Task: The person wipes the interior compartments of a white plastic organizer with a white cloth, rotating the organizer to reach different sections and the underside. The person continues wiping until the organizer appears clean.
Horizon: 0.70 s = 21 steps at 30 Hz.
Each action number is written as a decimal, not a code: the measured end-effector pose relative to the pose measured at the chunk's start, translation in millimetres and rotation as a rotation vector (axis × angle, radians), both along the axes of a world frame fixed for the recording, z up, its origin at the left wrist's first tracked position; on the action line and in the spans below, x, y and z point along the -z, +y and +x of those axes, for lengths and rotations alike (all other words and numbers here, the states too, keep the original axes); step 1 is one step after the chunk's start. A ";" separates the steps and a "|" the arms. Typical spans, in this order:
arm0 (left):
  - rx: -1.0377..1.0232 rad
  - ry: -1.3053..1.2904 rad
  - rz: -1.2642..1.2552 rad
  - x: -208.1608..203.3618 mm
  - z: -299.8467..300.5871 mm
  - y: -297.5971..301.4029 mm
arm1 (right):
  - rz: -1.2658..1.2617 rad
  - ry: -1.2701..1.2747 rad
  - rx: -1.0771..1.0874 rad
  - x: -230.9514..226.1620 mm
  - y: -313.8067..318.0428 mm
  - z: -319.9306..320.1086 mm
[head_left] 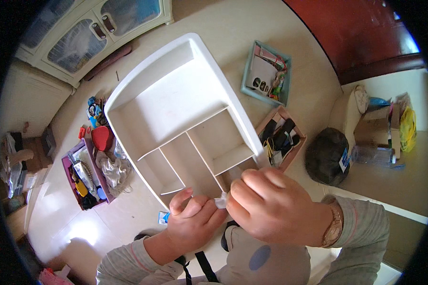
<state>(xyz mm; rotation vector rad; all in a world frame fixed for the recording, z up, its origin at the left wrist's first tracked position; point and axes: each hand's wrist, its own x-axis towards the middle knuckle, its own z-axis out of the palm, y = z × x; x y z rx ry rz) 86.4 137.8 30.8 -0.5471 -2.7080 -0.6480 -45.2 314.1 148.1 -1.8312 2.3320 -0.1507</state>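
Head camera, lower middle of the frame: I am watching from a distance as two bare hands are meeting over the near end of a white divided tray (227,92). The left hand (195,218) is curling nearly closed, its knuckles bent; the right hand (271,204) is bunching into a fist. Both appear to be pinching a small whitish scrap (220,201) that is showing in the narrow gap between them, though I am not seeing enough of the fingertips to tell how firm either grip is.

For clean handling, I am favoring a short, close pinch from both sides, with even tension and the knuckles clear of the thin dividers, which look easy to flex.

The scrap is looking pale, crumpled and slightly see-through; whether it is film or tissue, I cannot tell. The tray is filling the center of the frame, tilting with its curved end toward the upper left, one broad compartment sitting above several smaller ones. Its lower edge is hiding partly behind the hands.
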 end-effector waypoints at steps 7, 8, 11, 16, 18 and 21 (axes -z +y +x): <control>-0.018 -0.018 -0.031 -2.5 -5.1 11.3 | 0.036 -0.423 0.330 -5.2 -8.0 -5.5; -0.039 -0.014 -0.025 -2.1 -5.8 13.0 | -0.007 -0.464 0.363 -9.9 -5.6 -4.9; -0.056 -0.002 -0.023 -0.9 -5.7 14.9 | 0.005 -0.687 0.529 -12.4 -1.5 -0.4; 0.020 0.001 -0.011 0.0 -4.4 15.4 | 0.271 -0.906 0.699 6.9 -2.3 -6.7; 0.022 -0.022 0.015 -0.3 -3.9 17.1 | 0.304 -0.945 0.685 10.8 -3.4 -12.4; -0.022 -0.026 0.012 -1.2 -4.0 23.1 | 0.361 -0.860 0.620 9.1 -6.6 -20.0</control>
